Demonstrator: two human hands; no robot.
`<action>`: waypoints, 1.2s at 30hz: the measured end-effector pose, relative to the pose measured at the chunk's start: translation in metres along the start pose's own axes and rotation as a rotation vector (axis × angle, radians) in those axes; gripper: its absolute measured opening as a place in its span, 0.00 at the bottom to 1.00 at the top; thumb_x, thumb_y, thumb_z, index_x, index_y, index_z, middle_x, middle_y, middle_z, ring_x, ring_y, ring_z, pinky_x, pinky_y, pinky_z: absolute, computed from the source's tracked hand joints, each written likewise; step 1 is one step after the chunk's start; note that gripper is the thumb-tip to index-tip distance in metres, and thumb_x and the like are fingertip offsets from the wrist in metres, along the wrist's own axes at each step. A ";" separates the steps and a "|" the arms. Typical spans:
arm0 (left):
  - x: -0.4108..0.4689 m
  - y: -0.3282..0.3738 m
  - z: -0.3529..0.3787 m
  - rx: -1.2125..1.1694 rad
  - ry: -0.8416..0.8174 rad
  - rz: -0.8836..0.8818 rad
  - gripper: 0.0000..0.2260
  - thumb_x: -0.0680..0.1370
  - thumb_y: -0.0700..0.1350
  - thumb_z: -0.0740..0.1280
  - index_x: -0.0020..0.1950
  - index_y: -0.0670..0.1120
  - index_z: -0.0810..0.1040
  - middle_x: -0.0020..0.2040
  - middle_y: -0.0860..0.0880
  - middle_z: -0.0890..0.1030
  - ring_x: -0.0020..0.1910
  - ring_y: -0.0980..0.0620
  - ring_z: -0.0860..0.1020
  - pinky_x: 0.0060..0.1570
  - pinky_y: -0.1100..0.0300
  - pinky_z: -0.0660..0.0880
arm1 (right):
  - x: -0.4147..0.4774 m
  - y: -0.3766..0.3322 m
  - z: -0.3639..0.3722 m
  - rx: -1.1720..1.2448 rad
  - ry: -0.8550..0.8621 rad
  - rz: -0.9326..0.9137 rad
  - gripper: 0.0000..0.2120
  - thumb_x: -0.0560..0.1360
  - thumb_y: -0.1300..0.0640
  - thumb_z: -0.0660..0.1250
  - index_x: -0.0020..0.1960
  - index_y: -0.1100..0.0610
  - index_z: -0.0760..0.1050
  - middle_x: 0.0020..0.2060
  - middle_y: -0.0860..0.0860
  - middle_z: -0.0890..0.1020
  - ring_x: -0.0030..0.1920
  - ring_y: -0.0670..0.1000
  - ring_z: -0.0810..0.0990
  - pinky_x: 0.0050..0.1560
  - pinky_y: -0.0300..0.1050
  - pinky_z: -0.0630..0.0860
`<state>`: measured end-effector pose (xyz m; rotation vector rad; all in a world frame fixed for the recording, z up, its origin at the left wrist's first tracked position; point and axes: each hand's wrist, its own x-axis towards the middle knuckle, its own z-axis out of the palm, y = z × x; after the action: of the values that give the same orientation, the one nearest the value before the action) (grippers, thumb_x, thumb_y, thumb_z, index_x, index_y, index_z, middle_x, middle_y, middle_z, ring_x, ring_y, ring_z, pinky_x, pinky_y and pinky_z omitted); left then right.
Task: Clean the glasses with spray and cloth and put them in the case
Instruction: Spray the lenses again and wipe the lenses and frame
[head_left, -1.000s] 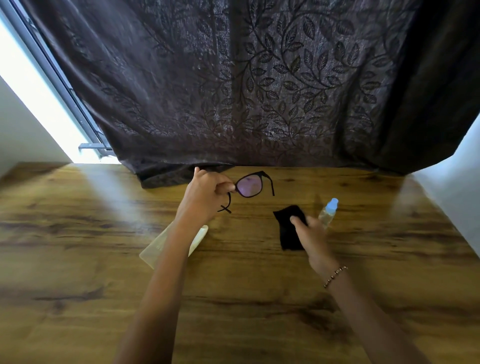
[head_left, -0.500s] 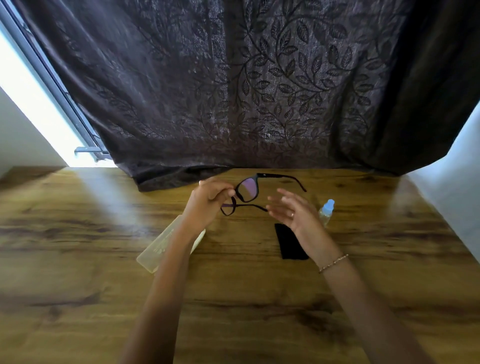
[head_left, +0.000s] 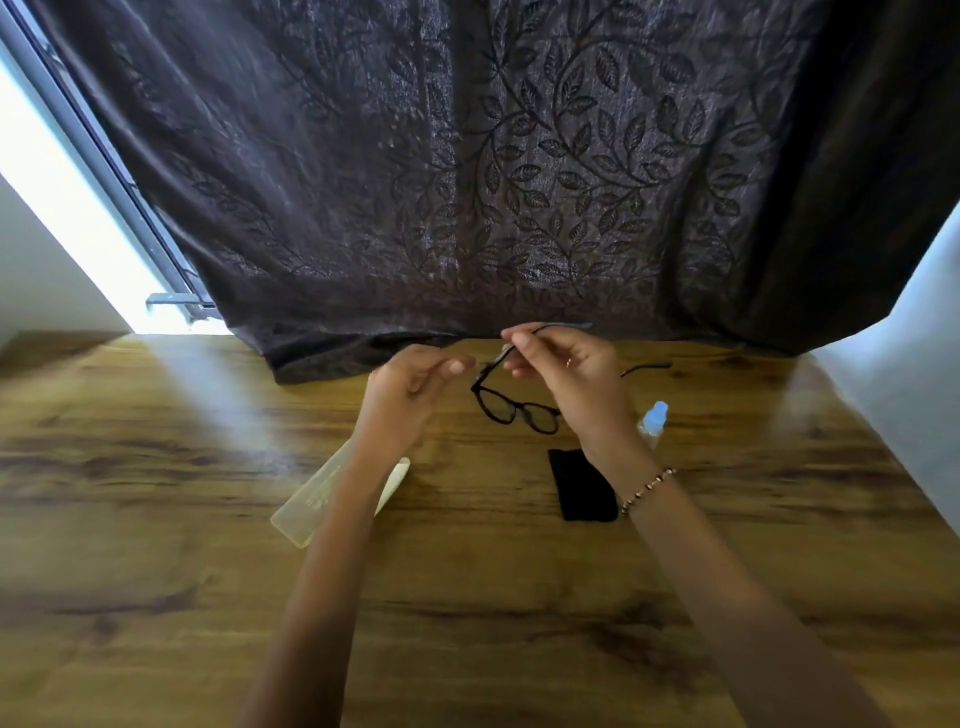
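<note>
**Glasses passed to the right hand, held over the counter**

The right hand (head_left: 574, 371) pinches one temple of the glasses (head_left: 517, 408) between thumb and fingertips, so the frame hangs down below it with the lenses just above the counter (head_left: 156, 519). The left hand (head_left: 410, 387) is just beside, loosely curled, and holds nothing; a small gap separates it from the frame. Half a second ago the left hand held the glasses and the right hand was open; now the grip has changed sides.

Under the right wrist lies the black cloth (head_left: 582, 486), flat on the wood. The spray bottle (head_left: 652, 421) is just right of this wrist. The pale case (head_left: 311, 501) lies partly under the left forearm.

Beyond the hands the dark curtain (head_left: 519, 182) falls onto the far edge of the counter, close to the fingertips. To both sides and toward the person the wood is free.
</note>
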<state>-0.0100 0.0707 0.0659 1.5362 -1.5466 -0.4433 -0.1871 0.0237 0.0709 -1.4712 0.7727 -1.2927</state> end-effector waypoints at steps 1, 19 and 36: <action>0.001 0.002 -0.003 0.031 0.014 0.043 0.07 0.77 0.46 0.67 0.52 0.48 0.83 0.49 0.53 0.81 0.48 0.59 0.78 0.49 0.68 0.73 | 0.001 0.000 0.003 -0.084 -0.002 -0.026 0.06 0.77 0.58 0.68 0.47 0.57 0.84 0.40 0.51 0.86 0.41 0.50 0.84 0.42 0.40 0.80; 0.003 -0.007 0.012 0.310 -0.004 0.208 0.05 0.73 0.41 0.72 0.47 0.43 0.84 0.45 0.47 0.83 0.38 0.50 0.80 0.40 0.58 0.75 | 0.007 -0.010 0.017 -0.428 -0.105 -0.212 0.05 0.76 0.62 0.69 0.46 0.60 0.83 0.40 0.50 0.85 0.39 0.45 0.84 0.43 0.47 0.82; 0.000 -0.039 0.034 0.335 0.082 0.163 0.05 0.76 0.40 0.68 0.50 0.41 0.81 0.46 0.46 0.82 0.40 0.47 0.79 0.38 0.62 0.69 | 0.001 0.003 0.003 -0.293 -0.082 0.052 0.11 0.78 0.54 0.67 0.57 0.58 0.81 0.44 0.49 0.86 0.39 0.47 0.86 0.45 0.47 0.83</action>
<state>-0.0124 0.0524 0.0169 1.6368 -1.7284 -0.0270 -0.1833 0.0229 0.0681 -1.7125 0.9704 -1.1062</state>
